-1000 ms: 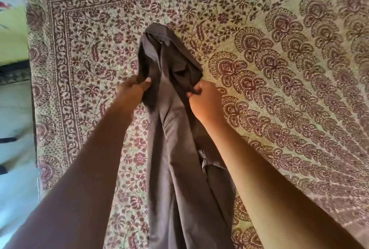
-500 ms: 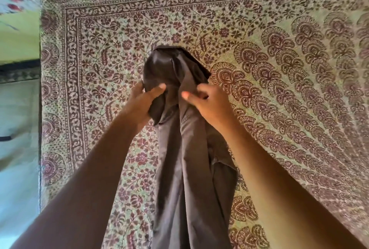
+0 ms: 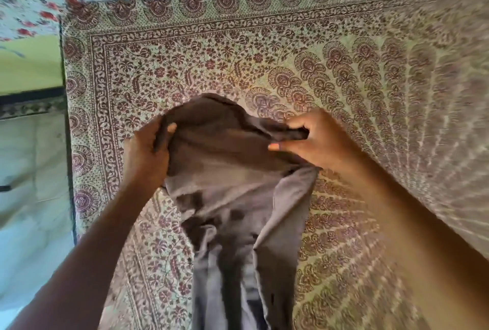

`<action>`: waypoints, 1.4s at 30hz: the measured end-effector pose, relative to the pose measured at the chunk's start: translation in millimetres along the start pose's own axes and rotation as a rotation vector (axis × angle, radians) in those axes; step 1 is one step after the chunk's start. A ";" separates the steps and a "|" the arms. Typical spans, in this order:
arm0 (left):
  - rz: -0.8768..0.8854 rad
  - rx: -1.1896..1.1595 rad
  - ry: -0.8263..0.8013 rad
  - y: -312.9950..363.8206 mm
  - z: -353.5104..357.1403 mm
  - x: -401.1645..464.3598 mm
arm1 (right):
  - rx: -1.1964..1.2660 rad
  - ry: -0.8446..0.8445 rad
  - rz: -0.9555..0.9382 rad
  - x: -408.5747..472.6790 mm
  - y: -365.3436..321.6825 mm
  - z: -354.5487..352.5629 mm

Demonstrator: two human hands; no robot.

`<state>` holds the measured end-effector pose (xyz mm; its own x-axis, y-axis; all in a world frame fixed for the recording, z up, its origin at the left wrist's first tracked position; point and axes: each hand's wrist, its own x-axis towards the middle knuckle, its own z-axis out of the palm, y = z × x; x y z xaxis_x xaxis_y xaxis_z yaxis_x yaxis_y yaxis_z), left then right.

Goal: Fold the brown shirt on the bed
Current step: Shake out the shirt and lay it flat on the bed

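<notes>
We hold the shirt (image 3: 232,176) at centre frame, its top edge stretched between both hands, raised over the bed (image 3: 185,70); left hand (image 3: 146,156) grips the left end, thumb over the cloth, fingers curled behind; right hand (image 3: 315,141) pinches the right end, thumb under, fingers folded over a bunched fold. The held span runs left to right; the long axis runs from that span down to the bottom of the frame, toward us, in loose vertical folds; whether the lower part touches the bed we cannot tell. Both hands sit level, neither nearer. Our judgement: the next move turns on laying this long axis flat, away from us toward the upper frame; the bedspread there is bare. Picture somewhat blurred.
</notes>
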<state>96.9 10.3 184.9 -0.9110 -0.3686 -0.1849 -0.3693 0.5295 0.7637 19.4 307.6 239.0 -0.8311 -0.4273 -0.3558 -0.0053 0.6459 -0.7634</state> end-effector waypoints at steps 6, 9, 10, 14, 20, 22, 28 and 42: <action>-0.084 -0.081 -0.674 92.7 -86.4 -76.1 | -0.032 0.420 -0.129 -87.4 -75.3 -62.8; -0.148 -0.197 -0.945 116.4 -125.3 -116.5 | -0.073 0.311 -0.273 -143.7 -123.7 -70.7; -0.148 -0.215 -0.965 122.8 -138.6 -130.8 | -0.104 0.310 -0.308 -164.7 -136.5 -77.8; -0.056 -0.160 -0.890 148.8 -189.0 -184.4 | -0.174 0.560 -0.283 -237.3 -178.1 -112.2; 0.070 -0.191 -0.498 194.4 -230.9 -229.4 | -0.281 0.737 -0.319 -345.8 -232.6 -155.8; 0.031 -0.304 -0.379 209.4 -232.9 -237.5 | -0.287 0.835 -0.321 -369.7 -238.2 -172.4; 0.416 0.244 -0.289 249.0 -237.1 -282.3 | -0.341 0.665 -0.429 -429.0 -243.5 -204.4; 0.249 -0.163 -0.163 337.3 -134.9 -415.2 | -0.324 0.876 -0.508 -507.5 -150.8 -315.0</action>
<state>375.3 238.9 602.8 -0.9917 -0.1098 -0.0663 -0.1094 0.4538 0.8844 266.8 626.4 704.4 -0.7999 -0.1727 0.5748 -0.5044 0.7125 -0.4878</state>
